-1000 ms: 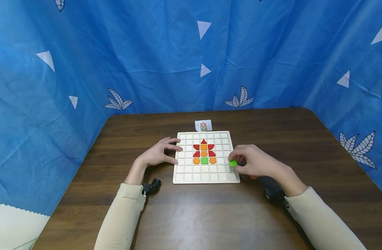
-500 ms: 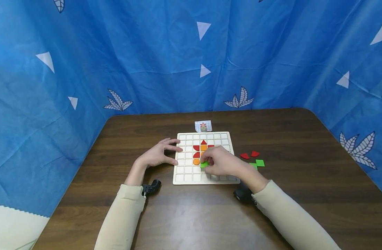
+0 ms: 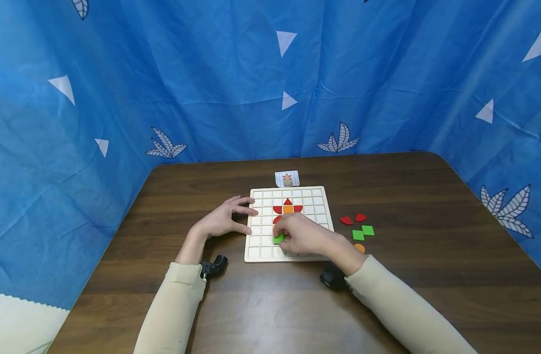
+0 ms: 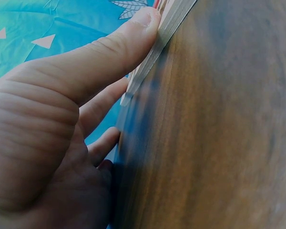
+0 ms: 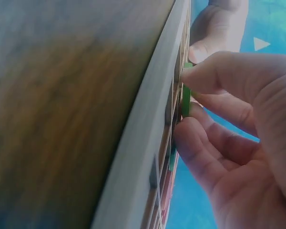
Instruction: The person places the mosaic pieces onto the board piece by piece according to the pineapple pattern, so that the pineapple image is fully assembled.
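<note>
A white gridded board [image 3: 259, 251] lies on the table, bearing a red triangle tile [image 3: 288, 201], an orange square tile [image 3: 288, 210] and red curved tiles [image 3: 277, 209]. My right hand [image 3: 303, 235] pinches a green square tile [image 3: 278, 239] against the board, in the row below the laid pieces. In the right wrist view the green tile [image 5: 186, 101] shows edge-on between thumb and fingers. Several laid tiles are hidden under that hand. My left hand [image 3: 221, 218] rests at the board's left edge with fingers spread; its thumb [image 4: 143, 24] touches the rim in the left wrist view.
Right of the board lie two red tiles [image 3: 346, 220], two green square tiles [image 3: 358, 235] and an orange round tile [image 3: 359, 248], partly behind the right forearm. A small card [image 3: 287, 179] with a printed coloured pattern sits behind the board. Blue curtain [image 3: 235, 78] surrounds the table.
My right hand has carried the green tile left from the board's right edge to a cell left of centre and nearer me. The left hand has stayed in place.
</note>
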`<act>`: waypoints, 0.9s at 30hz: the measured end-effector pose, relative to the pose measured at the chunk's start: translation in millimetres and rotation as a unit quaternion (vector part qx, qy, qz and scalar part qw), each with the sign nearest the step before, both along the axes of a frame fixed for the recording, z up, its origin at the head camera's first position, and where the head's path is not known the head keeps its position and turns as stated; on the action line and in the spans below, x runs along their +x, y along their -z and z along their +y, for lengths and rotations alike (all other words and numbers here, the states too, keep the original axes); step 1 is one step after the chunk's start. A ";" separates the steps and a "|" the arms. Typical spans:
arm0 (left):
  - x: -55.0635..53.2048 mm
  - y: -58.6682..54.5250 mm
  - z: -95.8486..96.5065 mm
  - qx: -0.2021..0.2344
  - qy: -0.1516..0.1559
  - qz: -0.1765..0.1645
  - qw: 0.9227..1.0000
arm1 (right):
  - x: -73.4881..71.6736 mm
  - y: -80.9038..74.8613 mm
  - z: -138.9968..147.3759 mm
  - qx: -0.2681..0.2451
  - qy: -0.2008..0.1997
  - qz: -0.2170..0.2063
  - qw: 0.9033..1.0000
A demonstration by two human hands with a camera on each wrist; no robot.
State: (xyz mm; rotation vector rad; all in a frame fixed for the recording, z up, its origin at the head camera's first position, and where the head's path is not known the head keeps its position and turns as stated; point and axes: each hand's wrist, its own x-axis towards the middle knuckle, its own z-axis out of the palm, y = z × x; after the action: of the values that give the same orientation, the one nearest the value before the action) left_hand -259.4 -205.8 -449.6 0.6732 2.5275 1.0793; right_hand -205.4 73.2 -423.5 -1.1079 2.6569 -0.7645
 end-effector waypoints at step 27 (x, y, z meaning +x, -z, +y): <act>-0.6 1.8 0.5 0.000 -0.006 -0.005 1.000 | 5.3 -6.1 50.7 -0.005 0.045 -0.003 0.999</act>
State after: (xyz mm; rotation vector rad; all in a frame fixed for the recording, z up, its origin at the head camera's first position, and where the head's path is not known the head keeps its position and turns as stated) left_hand -260.1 -205.3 -451.5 0.6517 2.5269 1.0829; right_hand -200.1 123.9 -417.4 -0.9924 2.7179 -0.7967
